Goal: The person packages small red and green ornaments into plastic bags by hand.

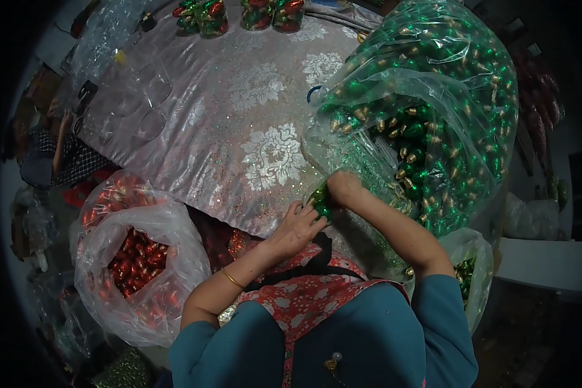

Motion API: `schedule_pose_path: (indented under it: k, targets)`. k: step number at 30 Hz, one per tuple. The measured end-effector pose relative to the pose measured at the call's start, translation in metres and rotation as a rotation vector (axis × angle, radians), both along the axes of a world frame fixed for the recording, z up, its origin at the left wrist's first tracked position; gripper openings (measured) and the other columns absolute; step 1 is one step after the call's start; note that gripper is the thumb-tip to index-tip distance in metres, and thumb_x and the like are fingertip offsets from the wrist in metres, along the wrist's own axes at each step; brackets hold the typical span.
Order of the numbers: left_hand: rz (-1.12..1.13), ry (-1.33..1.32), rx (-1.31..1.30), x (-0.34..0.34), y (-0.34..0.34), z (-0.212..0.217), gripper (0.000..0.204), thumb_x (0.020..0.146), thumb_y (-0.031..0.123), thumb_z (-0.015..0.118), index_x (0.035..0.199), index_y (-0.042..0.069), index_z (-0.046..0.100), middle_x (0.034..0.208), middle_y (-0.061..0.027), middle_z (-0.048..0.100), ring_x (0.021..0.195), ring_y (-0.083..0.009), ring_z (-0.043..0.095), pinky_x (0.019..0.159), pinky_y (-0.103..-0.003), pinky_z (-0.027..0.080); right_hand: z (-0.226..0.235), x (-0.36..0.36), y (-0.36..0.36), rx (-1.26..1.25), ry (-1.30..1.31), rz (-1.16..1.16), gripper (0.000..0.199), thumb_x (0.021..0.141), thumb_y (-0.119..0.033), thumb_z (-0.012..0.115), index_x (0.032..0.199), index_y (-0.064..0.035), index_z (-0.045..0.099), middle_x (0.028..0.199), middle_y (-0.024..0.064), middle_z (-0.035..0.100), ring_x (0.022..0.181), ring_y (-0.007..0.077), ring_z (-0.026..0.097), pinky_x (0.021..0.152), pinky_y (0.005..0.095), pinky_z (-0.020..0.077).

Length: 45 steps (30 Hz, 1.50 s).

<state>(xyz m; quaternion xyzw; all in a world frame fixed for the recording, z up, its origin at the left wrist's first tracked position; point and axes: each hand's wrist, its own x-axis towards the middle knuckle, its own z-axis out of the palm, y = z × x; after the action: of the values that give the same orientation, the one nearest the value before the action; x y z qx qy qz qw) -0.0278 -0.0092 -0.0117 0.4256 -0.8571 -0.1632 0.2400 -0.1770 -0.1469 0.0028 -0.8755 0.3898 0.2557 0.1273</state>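
Green ornaments point(321, 202) sit pinched between the left hand point(297, 226) and right hand point(344, 187) at centre frame, beside a clear bag point(433, 110) stuffed with more, near the surface point(239, 116) edge.

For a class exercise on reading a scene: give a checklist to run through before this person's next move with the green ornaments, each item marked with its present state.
1. Both hands on the work: ok. The left hand and right hand meet at a small cluster of green ornaments.
2. Grip on the cluster firm: cannot tell; the fingers hide it.
3. Green bag open and within reach: ok, its mouth lies beside the right hand.
4. Red bag kept apart: ok, it sits to the person's left, open.
5. Table has room ahead: ok, bare cloth lies before the hands.
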Motion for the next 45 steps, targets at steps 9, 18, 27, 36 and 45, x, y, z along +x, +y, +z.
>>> schedule_pose_path:
  k: [9,18,27,36,45]
  targets:
    - [-0.041,-0.109,0.064,0.005,-0.014,0.019,0.038,0.069,0.007,0.062,0.107,0.006,0.057,0.099,-0.0112,0.052,0.102,-0.0283,0.049,0.095,-0.049,0.033,0.009,-0.024,0.001,0.226,-0.289,-0.092,0.019,0.079,-0.017,0.060,0.085,0.0004,0.065,0.083,0.0217,0.064,0.078,0.0352,0.064,0.071,0.0408,0.0511]
    - [0.151,-0.052,-0.008,0.004,-0.013,0.029,0.043,0.068,0.005,0.065,0.110,0.005,0.055,0.110,-0.0131,0.052,0.113,-0.0288,0.047,0.100,-0.051,0.028,-0.014,-0.188,-0.037,-0.645,-0.303,-0.361,0.017,0.078,-0.014,0.063,0.087,-0.0035,0.053,0.084,0.0147,0.055,0.072,0.0325,0.059,0.059,0.0413,0.0487]
    - [0.168,-0.206,0.039,0.000,-0.017,0.017,0.042,0.070,0.004,0.062,0.111,0.004,0.054,0.110,-0.0122,0.052,0.114,-0.0297,0.046,0.101,-0.052,0.027,-0.044,-0.204,-0.042,-0.638,-0.189,-0.404,0.015,0.078,-0.007,0.059,0.091,-0.0038,0.053,0.084,0.0107,0.052,0.074,0.0249,0.059,0.058,0.0326,0.0512]
    - [0.197,-0.141,-0.113,0.022,-0.025,0.017,0.035,0.070,0.002,0.057,0.105,0.004,0.053,0.109,-0.0127,0.051,0.114,-0.0309,0.045,0.099,-0.049,0.030,0.077,-0.077,0.018,0.175,-1.025,-0.467,0.023,0.082,-0.010,0.064,0.097,-0.0021,0.049,0.084,0.0152,0.058,0.072,0.0229,0.062,0.062,0.0332,0.0501]
    - [0.096,-0.159,-0.182,0.050,-0.045,0.004,0.043,0.066,0.009,0.064,0.107,0.004,0.052,0.110,-0.0148,0.051,0.111,-0.0313,0.047,0.091,-0.044,0.036,0.048,-0.003,0.033,-0.266,-0.536,-0.096,0.020,0.076,-0.009,0.058,0.091,-0.0028,0.047,0.083,0.0150,0.055,0.071,0.0353,0.060,0.061,0.0420,0.0492]
